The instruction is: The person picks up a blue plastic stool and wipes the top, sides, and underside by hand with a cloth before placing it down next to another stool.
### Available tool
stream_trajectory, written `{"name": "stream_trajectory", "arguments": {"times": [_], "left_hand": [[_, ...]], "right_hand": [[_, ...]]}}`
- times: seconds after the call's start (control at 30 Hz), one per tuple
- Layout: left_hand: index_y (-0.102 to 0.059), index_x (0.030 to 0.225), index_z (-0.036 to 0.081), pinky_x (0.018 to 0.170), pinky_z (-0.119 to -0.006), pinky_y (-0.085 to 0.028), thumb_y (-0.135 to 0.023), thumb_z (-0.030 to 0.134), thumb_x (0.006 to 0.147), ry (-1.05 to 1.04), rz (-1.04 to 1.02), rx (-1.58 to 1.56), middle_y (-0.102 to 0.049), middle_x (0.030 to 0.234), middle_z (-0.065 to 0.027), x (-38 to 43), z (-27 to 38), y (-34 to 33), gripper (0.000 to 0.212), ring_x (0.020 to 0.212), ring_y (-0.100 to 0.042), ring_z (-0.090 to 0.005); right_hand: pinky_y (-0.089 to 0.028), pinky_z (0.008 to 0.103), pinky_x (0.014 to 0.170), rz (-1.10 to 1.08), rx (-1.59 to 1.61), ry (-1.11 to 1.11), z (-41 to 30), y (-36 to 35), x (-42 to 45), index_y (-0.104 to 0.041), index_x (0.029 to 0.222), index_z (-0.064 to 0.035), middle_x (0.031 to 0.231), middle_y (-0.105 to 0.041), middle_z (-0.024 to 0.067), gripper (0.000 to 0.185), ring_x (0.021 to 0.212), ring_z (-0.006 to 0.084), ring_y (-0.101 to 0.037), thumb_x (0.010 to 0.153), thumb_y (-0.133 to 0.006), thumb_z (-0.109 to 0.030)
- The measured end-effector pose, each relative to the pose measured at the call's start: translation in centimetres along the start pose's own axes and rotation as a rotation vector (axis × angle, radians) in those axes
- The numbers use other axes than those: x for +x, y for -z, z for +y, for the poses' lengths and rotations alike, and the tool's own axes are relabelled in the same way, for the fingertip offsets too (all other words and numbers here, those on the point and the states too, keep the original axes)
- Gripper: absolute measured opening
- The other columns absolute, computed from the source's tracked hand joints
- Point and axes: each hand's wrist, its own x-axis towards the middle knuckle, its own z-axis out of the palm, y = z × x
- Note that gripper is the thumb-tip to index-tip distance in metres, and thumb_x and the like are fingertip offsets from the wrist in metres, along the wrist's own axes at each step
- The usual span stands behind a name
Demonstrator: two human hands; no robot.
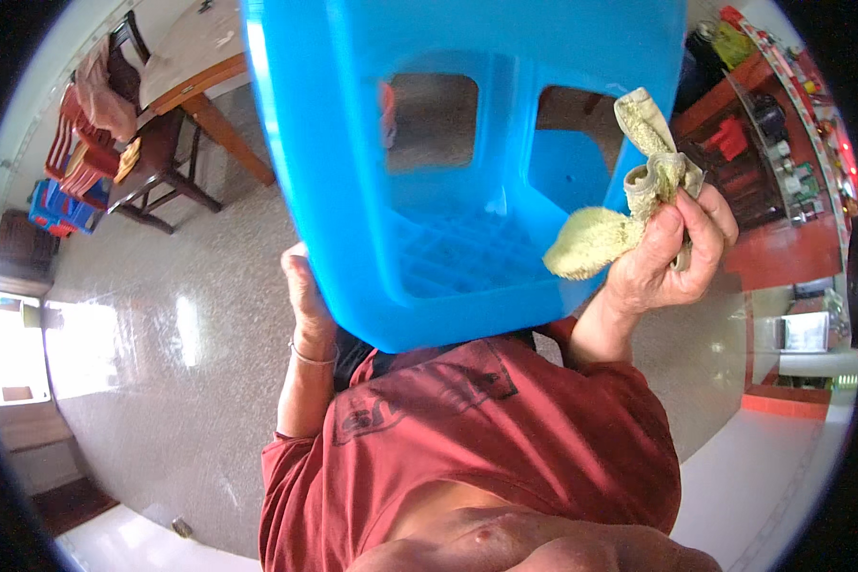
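A large blue plastic stool [443,318] fills the upper middle of the head view, tipped so that I look into its hollow inside. Its ribbed seat underside and the openings between its legs are visible. My left hand [305,289] grips the stool's left side; the fingers are partly hidden behind the plastic. In my right hand [676,250], a crumpled pale yellow cloth [593,239] is pinched between thumb and fingers. The cloth is fuzzy on one side and stands in front of the stool's right edge, bunched with loose ends sticking out.
A wooden table [193,53] and a dark chair [150,168] stand at the upper left, near red plastic chairs [79,157]. Shelves with goods [786,143] line the right side. Bright light falls on the speckled floor [179,415].
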Motion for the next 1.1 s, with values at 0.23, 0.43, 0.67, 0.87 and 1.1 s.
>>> {"name": "stream_trajectory", "arguments": {"times": [0.23, 0.43, 0.67, 0.87, 1.1], "left_hand": [[-0.054, 0.066, 0.005, 0.072, -0.029, -0.04, -0.061, 0.048, 0.092, 0.044, -0.529, 0.045, -0.06, 0.08, -0.0041, 1.9, -6.0, -5.3, 0.051, 0.08, -0.052, -0.0135], [-0.054, 0.067, 0.009, 0.051, -0.021, -0.036, -0.056, 0.044, 0.097, 0.139, -0.473, 0.115, -0.054, 0.063, 0.006, 3.2, -9.9, -7.6, 0.046, 0.055, -0.045, -0.0026], [-0.059, 0.071, 0.008, 0.048, -0.021, -0.036, -0.05, 0.043, 0.1, 0.132, -0.536, 0.231, -0.058, 0.063, 0.0043, 3.5, -8.0, -8.6, 0.047, 0.054, -0.047, -0.0022], [-0.065, 0.078, 0.007, 0.05, -0.02, -0.041, -0.05, 0.044, 0.1, 0.213, -0.454, 0.146, -0.062, 0.066, 0.0029, 4.5, -8.9, -8.3, 0.045, 0.056, -0.052, -0.0035], [-0.064, 0.089, 0.002, 0.051, -0.024, -0.049, -0.042, 0.054, 0.1, 0.247, -0.296, 0.242, -0.066, 0.074, -0.0048, 5.3, -7.8, -8.2, 0.057, 0.06, -0.061, -0.0094]], "right_hand": [[-0.049, 0.0313, 0.077, -0.27, -0.246, -0.15, 2.8, 3.7, 1.6, -0.071, 0.093, -0.004, 0.097, -0.062, 0.009, 0.013, 0.089, 0.0208, -0.061, 0.081, -0.074, -0.005], [-0.049, 0.033, 0.075, -0.501, -0.13, 0.013, 2.8, 0.8, 2.4, -0.07, 0.09, -0.0083, 0.096, -0.064, 0.0048, 0.016, 0.085, 0.0202, -0.06, 0.076, -0.078, -0.009], [-0.048, 0.0337, 0.076, -0.649, -0.227, 0.301, 4.8, -7.6, 5.7, -0.069, 0.086, -0.0099, 0.077, -0.059, 0.0042, 0.007, 0.078, 0.0188, -0.057, 0.084, -0.07, -0.017], [-0.052, 0.0389, 0.073, -0.716, -0.207, 0.122, 11.4, -8.6, 3.8, -0.067, 0.093, -0.0126, 0.086, -0.062, 0.0069, 0.015, 0.081, 0.0255, -0.061, 0.086, -0.067, -0.025], [-0.05, 0.0408, 0.072, -0.791, -0.829, -0.327, 17.5, 4.3, 4.0, -0.067, 0.088, -0.0152, 0.085, -0.061, 0.0058, 0.016, 0.082, 0.0233, -0.063, 0.09, -0.063, -0.031]]}}
